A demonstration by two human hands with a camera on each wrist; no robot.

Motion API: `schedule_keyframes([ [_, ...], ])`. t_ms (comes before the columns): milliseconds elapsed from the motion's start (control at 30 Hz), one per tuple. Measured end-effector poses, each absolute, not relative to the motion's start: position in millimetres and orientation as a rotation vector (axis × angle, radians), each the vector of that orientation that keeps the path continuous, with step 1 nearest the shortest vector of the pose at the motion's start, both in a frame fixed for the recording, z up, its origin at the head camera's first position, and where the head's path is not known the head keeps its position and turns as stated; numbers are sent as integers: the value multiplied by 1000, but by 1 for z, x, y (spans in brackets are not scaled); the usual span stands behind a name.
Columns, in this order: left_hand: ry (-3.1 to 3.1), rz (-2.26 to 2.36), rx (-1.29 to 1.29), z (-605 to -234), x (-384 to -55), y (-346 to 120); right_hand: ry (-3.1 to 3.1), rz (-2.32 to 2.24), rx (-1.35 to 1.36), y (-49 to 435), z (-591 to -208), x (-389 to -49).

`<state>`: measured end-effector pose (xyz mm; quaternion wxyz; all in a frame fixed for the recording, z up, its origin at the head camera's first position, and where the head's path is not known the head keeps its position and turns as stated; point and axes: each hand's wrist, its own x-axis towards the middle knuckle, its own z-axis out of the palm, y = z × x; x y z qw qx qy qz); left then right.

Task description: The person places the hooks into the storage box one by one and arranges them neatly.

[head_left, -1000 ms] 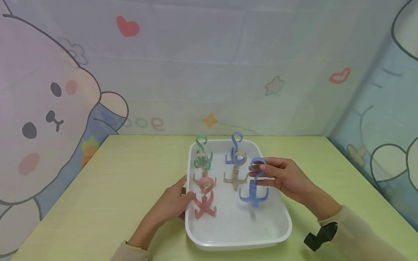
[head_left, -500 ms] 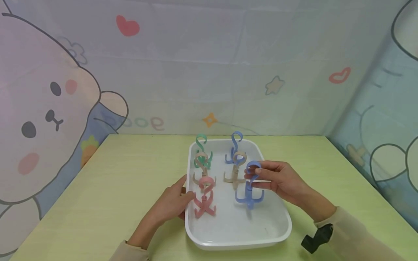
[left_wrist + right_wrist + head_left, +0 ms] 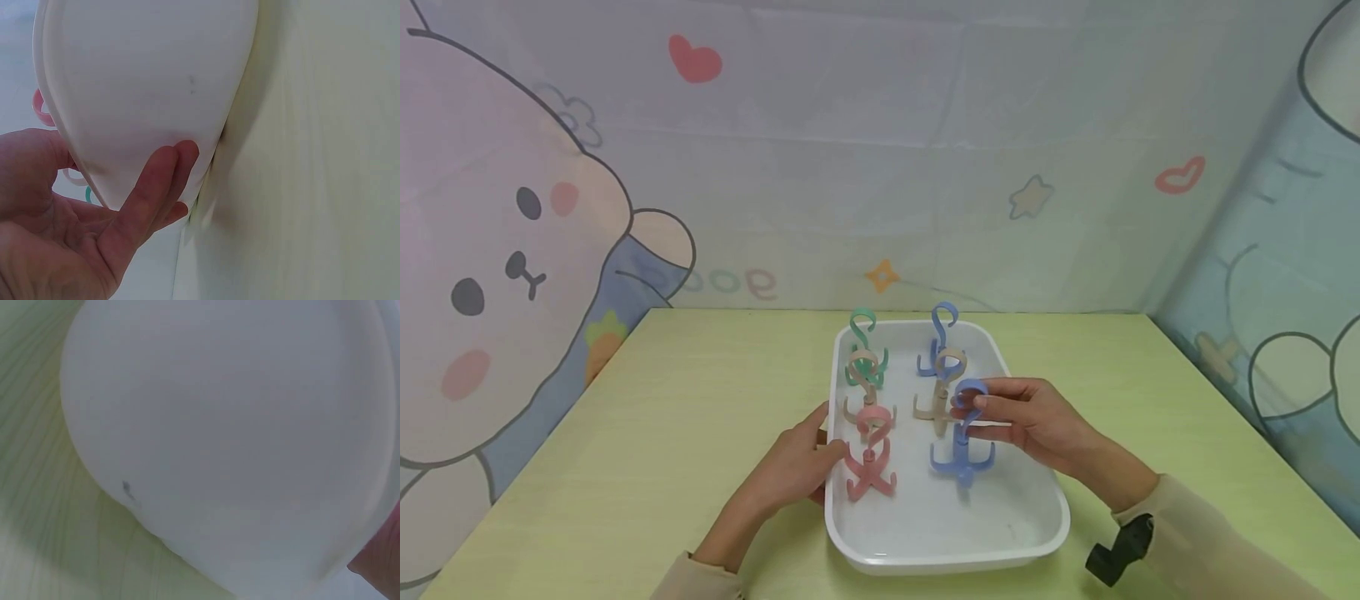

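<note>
In the head view, my right hand point(image 3: 1037, 421) pinches the curved top of a blue four-pronged hook hanger point(image 3: 962, 454), whose prongs are low over the floor of a white tray point(image 3: 947, 533). My left hand point(image 3: 793, 462) grips the tray's left side, thumb at the rim. Its fingers lie against the outer wall point(image 3: 150, 81) in the left wrist view. A pink hook hanger point(image 3: 870, 471) stands in the tray near the left thumb. The right wrist view is mostly filled by the tray's outer wall point(image 3: 231, 425), with a bit of the right hand point(image 3: 381, 556) at the edge.
Farther back in the tray stand a green hook hanger point(image 3: 865, 367), two beige hook hangers point(image 3: 868, 400) point(image 3: 940, 404) and another blue hook hanger point(image 3: 938, 354). Under it is a light yellow-green table point(image 3: 722, 375), backed by a cartoon-printed cloth point(image 3: 850, 167).
My right hand has carried the blue hook hanger leftward and slightly toward me, over the tray. The left hand and the tray stay where they were.
</note>
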<state>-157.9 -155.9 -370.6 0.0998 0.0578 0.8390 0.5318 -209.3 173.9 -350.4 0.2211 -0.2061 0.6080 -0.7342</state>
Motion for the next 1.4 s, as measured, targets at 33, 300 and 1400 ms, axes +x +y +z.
schedule_keyframes([
  [33, 2480, 1573, 172, -371, -158, -156, 1679, -2027, -561, 174, -351, -209],
  [300, 2485, 1579, 186, -371, -158, -156, 1664, -2026, -546, 174, -354, -210],
  [1400, 2531, 1554, 121, -368, -154, -171, 2506, -1789, -514, 226, -330, -201],
])
